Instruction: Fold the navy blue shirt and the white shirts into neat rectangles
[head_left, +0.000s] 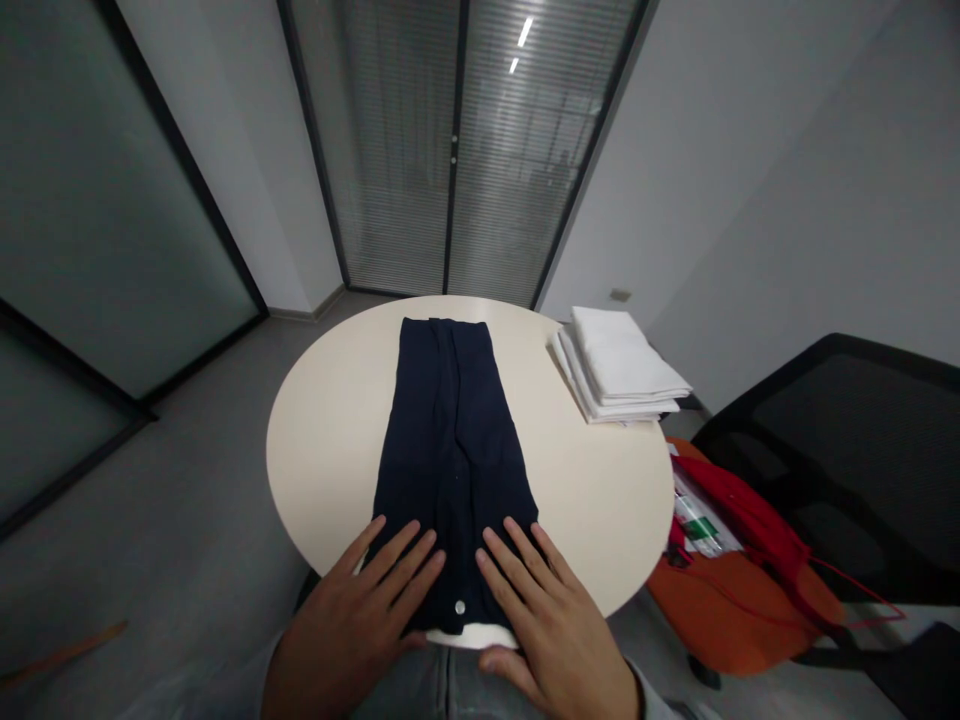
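A dark navy garment [457, 430] lies folded into a long strip down the middle of the round table [322, 440]. Creases run along its length, and a round silver button [460, 607] shows near its closest edge. My left hand [352, 620] rests flat on the near left corner of the cloth, fingers stretched out. On the near right corner lies my right hand [551, 615], its fingers spread and pointing away from me. Both thumbs are by the table's near edge. Whether the garment is trousers or another piece I cannot tell.
A stack of folded white cloths [622, 365] sits at the table's right edge, partly overhanging. To the right stands an orange chair [750, 610] with a black mesh back, holding a red bag [750, 510] and a clear plastic packet [701, 525]. Glass partitions [405, 150] stand behind.
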